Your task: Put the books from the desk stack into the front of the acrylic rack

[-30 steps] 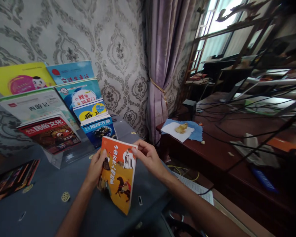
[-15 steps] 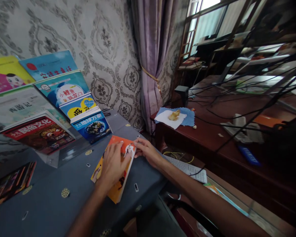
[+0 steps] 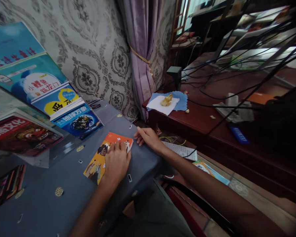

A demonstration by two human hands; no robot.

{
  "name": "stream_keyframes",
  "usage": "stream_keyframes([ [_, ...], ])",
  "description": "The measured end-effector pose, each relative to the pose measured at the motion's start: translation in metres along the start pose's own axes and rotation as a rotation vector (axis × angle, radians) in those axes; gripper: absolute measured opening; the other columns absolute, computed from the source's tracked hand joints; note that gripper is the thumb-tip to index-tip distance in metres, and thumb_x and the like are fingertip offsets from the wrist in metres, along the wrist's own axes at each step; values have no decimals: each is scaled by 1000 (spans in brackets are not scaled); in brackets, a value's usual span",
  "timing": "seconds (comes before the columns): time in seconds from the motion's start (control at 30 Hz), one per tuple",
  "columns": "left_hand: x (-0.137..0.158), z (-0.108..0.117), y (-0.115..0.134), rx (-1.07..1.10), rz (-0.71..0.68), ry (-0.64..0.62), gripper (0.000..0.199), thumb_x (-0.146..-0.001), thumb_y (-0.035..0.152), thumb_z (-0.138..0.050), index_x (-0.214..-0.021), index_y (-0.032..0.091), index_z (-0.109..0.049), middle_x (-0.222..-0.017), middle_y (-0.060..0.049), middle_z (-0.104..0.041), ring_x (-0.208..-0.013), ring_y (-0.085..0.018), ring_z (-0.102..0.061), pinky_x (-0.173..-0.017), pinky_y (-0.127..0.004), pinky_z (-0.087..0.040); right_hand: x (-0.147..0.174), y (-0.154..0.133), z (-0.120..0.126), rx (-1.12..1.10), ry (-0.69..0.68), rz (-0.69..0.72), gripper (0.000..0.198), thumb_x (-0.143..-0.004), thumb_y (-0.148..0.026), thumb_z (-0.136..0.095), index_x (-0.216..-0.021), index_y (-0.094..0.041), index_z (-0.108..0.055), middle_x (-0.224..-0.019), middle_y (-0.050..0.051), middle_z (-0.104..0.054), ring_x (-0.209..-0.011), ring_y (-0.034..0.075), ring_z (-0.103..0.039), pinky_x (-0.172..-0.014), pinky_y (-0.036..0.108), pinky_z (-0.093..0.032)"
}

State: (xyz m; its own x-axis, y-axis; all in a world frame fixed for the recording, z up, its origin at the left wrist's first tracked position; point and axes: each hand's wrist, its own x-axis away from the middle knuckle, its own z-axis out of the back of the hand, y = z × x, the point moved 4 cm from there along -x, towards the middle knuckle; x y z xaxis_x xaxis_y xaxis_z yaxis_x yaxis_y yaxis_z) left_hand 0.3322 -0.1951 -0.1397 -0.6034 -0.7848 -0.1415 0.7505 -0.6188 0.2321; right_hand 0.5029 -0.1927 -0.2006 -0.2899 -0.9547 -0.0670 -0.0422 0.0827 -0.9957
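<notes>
An orange-yellow book (image 3: 95,164) with drawn figures on its cover lies flat on the grey tablecloth (image 3: 71,197). My left hand (image 3: 117,161) rests palm down across the cover, its fingers stretched toward the far orange edge and hiding part of the picture. Just off the book's right corner, my right hand (image 3: 148,138) lies on the cloth, fingers loosely bent and slightly apart, with nothing visible in them. Left of the book stands a clear display rack (image 3: 41,159) of books, among them a blue one with a globe (image 3: 82,121) and a red one (image 3: 24,131).
Dark-covered books (image 3: 7,186) lie at the table's left. Beyond a gap on the right is a reddish desk (image 3: 197,123) with a blue cloth (image 3: 182,98), tangled cables (image 3: 227,75) and a blue packet (image 3: 239,135). A keyboard (image 3: 180,149) sits lower, in the gap.
My right hand has come away from the book's edge. My left hand stays on the cover, and the book's near end no longer shows right of my wrist. The view has shifted rightward and down.
</notes>
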Motion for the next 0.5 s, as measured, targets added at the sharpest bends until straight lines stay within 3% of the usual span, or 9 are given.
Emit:
stream_keyframes([
  [0.13,1,-4,1,49,13,5,29,-92,27,-50,-114,14,-64,-124,-24,-63,-121,-41,-55,-102,-53,-39,7,-5,8,2,24,67,60,-84,-74,-53,-85,-16,-70,-77,8,-72,-56,15,-65,-49,26,-53],
  [0.27,1,-3,1,33,-9,14,29,-92,28,-52,-115,16,-65,-123,-21,-66,-121,-39,-57,-105,-50,-39,13,-13,5,35,18,144,49,-91,-63,-51,-102,-19,-69,-88,8,-75,-75,18,-71,-68,31,-57],
  [0.5,-1,-4,0,-70,-14,-57,33,-94,26,-49,-121,14,-63,-127,-23,-65,-119,-38,-60,-101,-50,-42,19,-19,6,147,-8,192,46,-98,-55,-43,-112,-19,-69,-93,9,-78,-87,22,-72,-82,37,-55],
])
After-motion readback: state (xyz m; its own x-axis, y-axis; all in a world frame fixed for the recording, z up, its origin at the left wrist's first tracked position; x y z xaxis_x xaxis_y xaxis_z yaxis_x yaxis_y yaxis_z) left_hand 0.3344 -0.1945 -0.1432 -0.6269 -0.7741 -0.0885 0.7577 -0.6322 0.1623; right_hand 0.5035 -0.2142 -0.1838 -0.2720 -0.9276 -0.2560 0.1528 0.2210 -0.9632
